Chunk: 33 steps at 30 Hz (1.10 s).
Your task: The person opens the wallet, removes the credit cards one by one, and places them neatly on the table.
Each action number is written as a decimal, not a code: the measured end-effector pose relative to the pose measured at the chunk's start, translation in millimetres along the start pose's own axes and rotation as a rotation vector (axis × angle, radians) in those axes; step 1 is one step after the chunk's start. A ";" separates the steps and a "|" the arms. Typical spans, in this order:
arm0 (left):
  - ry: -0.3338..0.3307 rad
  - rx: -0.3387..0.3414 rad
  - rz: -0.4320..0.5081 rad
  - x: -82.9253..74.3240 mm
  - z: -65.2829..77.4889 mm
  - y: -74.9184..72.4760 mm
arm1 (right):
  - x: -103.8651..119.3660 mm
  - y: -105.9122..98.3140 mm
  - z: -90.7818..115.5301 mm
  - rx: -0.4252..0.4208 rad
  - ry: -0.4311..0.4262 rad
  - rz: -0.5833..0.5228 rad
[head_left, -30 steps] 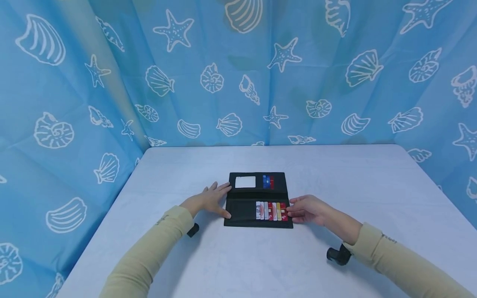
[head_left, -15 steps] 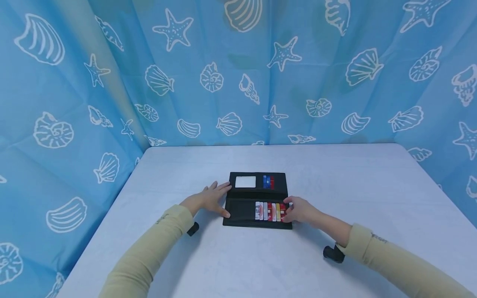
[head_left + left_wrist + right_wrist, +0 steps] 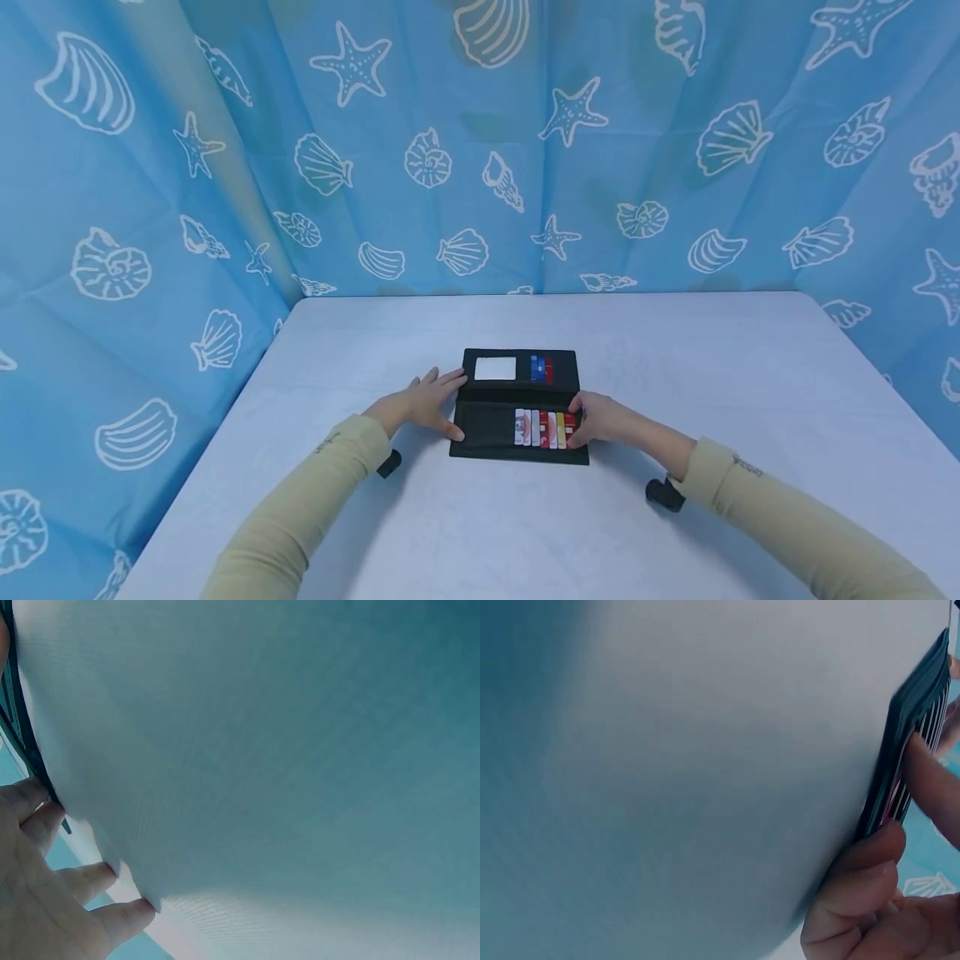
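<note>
A black wallet (image 3: 487,425) lies unfolded on the table, with a row of overlapping cards (image 3: 542,429) in its near half. Blue and red cards (image 3: 542,368) and a white panel (image 3: 495,368) show in the far half. My left hand (image 3: 427,404) rests spread along the wallet's left edge, thumb by the near half and fingers at the far half. At the right end of the near row, my right hand (image 3: 597,418) pinches the outermost red card (image 3: 569,422) between thumb and fingers. The right wrist view shows the fingertips at the card edges along the wallet's side (image 3: 885,765).
A white cloth covers the table (image 3: 480,533). Behind it and at the left hangs a blue curtain (image 3: 420,208) with shell and starfish prints. Black wrist devices sit under the left cuff (image 3: 389,463) and the right cuff (image 3: 664,495).
My right hand has moved slightly left, from the wallet's right edge onto the outermost red card. My left hand stays in place at the left edge.
</note>
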<state>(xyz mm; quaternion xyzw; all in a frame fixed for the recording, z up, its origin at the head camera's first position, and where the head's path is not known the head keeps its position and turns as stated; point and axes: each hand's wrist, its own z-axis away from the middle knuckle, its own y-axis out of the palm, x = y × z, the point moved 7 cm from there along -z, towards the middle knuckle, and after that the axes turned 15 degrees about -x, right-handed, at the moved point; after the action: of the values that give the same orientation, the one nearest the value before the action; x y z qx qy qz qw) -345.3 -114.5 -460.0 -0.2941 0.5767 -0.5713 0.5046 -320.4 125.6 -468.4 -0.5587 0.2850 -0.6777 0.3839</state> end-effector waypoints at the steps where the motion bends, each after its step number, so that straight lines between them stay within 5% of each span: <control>1: 0.001 -0.002 -0.002 0.4 -0.2 0.3 | 0.2 0.0 -1.7 0.005 -0.007 0.014; 24: -0.011 -0.015 -0.018 1.1 -1.2 1.4 | 5.7 -7.6 -2.6 -0.001 0.103 -0.028; 33: -0.003 0.000 -0.020 0.5 -0.3 1.2 | -9.8 -1.9 1.1 -0.050 0.209 -0.283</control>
<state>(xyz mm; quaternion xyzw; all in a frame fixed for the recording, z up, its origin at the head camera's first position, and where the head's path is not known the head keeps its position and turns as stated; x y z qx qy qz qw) -345.4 -114.7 -461.3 -0.3007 0.5731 -0.5757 0.4997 -318.8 134.9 -471.9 -0.5291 0.2585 -0.7722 0.2388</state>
